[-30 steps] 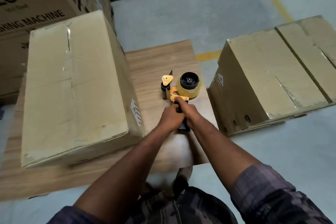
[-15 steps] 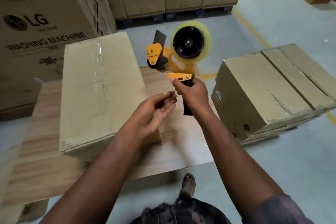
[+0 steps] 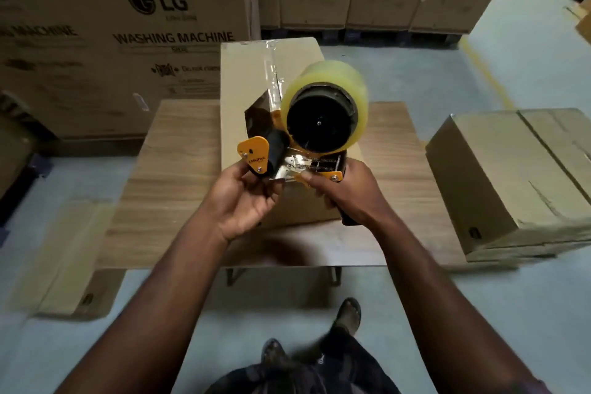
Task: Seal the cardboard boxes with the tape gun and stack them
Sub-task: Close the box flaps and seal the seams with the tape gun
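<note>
Tape gun (image 3: 307, 144), probably light and rigid, hangs over the cardboard box (image 3: 243, 73) beyond my fingers (image 3: 319, 184): right hand (image 3: 345, 192) wraps its handle, left hand (image 3: 246, 198) pinches the orange roller end.

The light is dim and soft, falling from overhead (no lamp shows), and the cardboard reads a muddy, warm brown. The pale floor (image 3: 527, 51) at far right is the brightest patch. The yellow roll on the tape gun (image 3: 307, 134) glows translucent, and the clear strip along the box (image 3: 271, 73) throws small glints. A smudged shadow lies on the table (image 3: 172, 176) under the left hand (image 3: 246, 198). The flat carton (image 3: 64, 259) at the left edge smears with motion blur, and straight lines bow toward the corners.
</note>
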Demonstrator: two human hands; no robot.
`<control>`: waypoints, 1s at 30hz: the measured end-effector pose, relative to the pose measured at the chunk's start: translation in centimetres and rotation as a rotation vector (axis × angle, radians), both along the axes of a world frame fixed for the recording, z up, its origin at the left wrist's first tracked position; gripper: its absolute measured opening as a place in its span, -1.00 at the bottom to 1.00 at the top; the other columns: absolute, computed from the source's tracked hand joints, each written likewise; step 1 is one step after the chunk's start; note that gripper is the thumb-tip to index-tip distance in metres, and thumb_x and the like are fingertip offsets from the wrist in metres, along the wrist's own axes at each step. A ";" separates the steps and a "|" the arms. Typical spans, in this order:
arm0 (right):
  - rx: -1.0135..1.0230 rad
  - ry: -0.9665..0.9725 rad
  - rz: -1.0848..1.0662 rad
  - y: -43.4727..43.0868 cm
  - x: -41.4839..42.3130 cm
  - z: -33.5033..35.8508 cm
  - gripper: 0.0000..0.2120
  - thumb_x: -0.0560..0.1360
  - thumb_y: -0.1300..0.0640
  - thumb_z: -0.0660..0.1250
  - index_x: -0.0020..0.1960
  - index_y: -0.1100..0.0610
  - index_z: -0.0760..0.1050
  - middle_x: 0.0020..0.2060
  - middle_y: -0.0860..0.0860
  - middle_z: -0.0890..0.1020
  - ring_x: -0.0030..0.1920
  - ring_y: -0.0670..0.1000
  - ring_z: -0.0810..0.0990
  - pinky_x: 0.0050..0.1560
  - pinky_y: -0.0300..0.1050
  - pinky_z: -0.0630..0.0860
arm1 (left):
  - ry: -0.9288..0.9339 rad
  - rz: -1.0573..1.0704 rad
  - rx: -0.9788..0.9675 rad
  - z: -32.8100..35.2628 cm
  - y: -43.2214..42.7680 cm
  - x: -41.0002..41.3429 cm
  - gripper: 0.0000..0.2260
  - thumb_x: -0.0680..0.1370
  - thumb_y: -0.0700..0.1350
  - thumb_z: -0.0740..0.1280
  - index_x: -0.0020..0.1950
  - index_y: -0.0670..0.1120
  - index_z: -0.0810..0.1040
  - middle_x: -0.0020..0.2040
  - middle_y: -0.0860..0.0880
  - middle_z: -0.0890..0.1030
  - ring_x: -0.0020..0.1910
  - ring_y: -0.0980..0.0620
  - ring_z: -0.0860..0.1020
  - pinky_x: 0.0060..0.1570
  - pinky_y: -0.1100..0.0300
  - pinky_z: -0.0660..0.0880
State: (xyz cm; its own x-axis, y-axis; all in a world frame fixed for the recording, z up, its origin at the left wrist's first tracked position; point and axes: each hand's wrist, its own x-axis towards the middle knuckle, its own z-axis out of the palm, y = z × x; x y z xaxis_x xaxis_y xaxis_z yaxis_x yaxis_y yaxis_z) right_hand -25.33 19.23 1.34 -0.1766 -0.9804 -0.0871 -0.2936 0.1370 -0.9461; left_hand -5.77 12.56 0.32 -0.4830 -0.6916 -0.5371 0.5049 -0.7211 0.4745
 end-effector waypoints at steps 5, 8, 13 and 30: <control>-0.029 0.083 0.120 0.3 2.1 0.8 -0.85 0.44 0.02 0.58 -0.14 -0.05 0.61 -0.37 -0.16 0.68 -0.37 -0.18 0.62 -0.36 -0.27 0.50 | 0.111 -0.031 -0.041 -1.8 1.6 5.0 -0.59 0.00 -0.30 0.67 -0.19 -0.25 0.71 -0.18 -0.14 0.69 -0.28 -0.02 0.68 -0.30 0.16 0.64; -0.034 0.174 0.193 0.3 2.8 1.2 -0.79 0.42 0.00 0.59 -0.13 -0.14 0.55 -0.37 -0.29 0.65 -0.36 -0.24 0.62 -0.43 -0.40 0.42 | 0.134 -0.017 -0.065 -2.7 1.9 7.2 -0.50 0.03 -0.13 0.72 -0.09 -0.20 0.74 -0.09 -0.12 0.71 -0.18 -0.04 0.70 -0.21 0.15 0.65; -0.035 0.214 0.256 -0.6 3.3 1.2 -0.71 0.35 -0.08 0.62 -0.04 -0.13 0.57 -0.28 -0.22 0.70 -0.30 -0.16 0.66 -0.35 -0.26 0.54 | -0.015 0.108 0.080 -2.2 2.5 6.9 -0.76 0.60 -0.06 0.24 -0.15 -0.17 0.58 -0.34 -0.07 0.64 -0.44 0.06 0.63 -0.48 0.28 0.57; -0.135 0.520 0.397 -5.0 1.0 2.6 -0.72 0.33 -0.10 0.64 -0.11 -0.16 0.56 -0.34 -0.34 0.64 -0.25 -0.33 0.61 -0.31 -0.41 0.42 | -0.675 0.072 -0.396 -3.2 -0.8 8.4 -0.80 0.64 -0.23 0.26 -0.12 -0.15 0.63 -0.33 -0.04 0.64 -0.33 0.09 0.62 -0.30 0.27 0.56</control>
State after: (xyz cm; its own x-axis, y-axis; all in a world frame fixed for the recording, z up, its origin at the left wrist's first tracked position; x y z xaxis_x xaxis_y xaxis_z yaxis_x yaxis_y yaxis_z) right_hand -24.33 14.22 3.93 0.2144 -0.9759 0.0402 -0.7201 -0.1857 -0.6685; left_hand 2.66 11.79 -2.84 -0.0866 -0.9099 -0.4057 0.0553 -0.4110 0.9100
